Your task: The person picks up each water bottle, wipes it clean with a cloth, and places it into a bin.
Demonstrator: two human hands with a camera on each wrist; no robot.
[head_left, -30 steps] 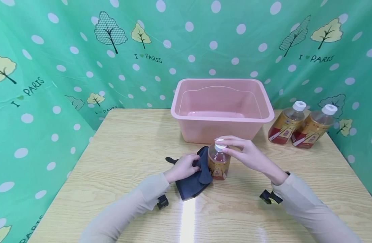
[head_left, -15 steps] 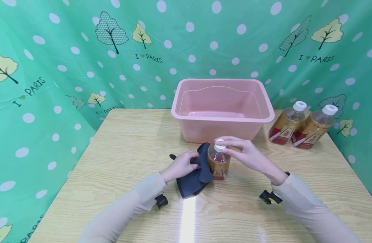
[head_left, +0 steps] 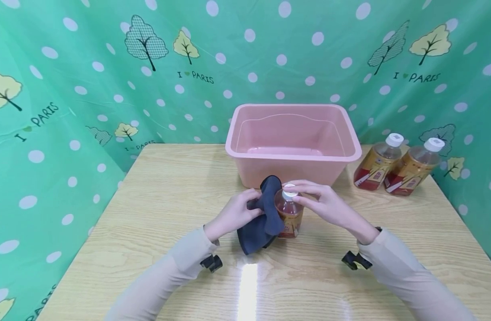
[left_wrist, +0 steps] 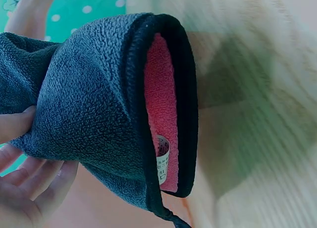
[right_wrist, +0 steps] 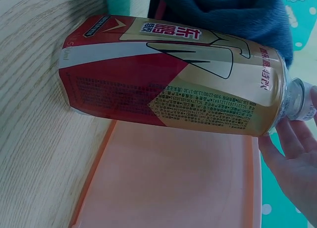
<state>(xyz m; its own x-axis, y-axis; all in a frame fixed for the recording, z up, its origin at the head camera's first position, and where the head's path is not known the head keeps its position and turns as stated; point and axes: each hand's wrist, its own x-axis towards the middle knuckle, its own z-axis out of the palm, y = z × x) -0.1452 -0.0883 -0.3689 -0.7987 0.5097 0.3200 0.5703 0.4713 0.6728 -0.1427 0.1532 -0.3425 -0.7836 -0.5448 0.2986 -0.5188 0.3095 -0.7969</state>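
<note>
My left hand (head_left: 233, 216) pinches a dark blue towel (head_left: 261, 232) and holds it against the left side of a drink bottle (head_left: 288, 223). In the left wrist view the towel (left_wrist: 89, 94) is fuzzy, with black edging, a pink inner face and a white tag. The bottle stands upright on the table. My right hand (head_left: 325, 205) grips its white cap (head_left: 289, 191) from above with thumb and fingers. The right wrist view shows the bottle (right_wrist: 163, 84) with a red and gold label, the towel (right_wrist: 233, 15) alongside it.
Just behind the bottle stands a pink plastic bin (head_left: 293, 171). Two similar bottles, one (head_left: 378, 162) beside the other (head_left: 413, 167), stand at the table's right rear. A green dotted curtain (head_left: 209, 80) hangs behind the wooden table (head_left: 169, 187).
My left hand has lifted the towel a little, so its upper edge sits higher beside the bottle and its lower part has drawn in. My right hand has stayed on the cap.
</note>
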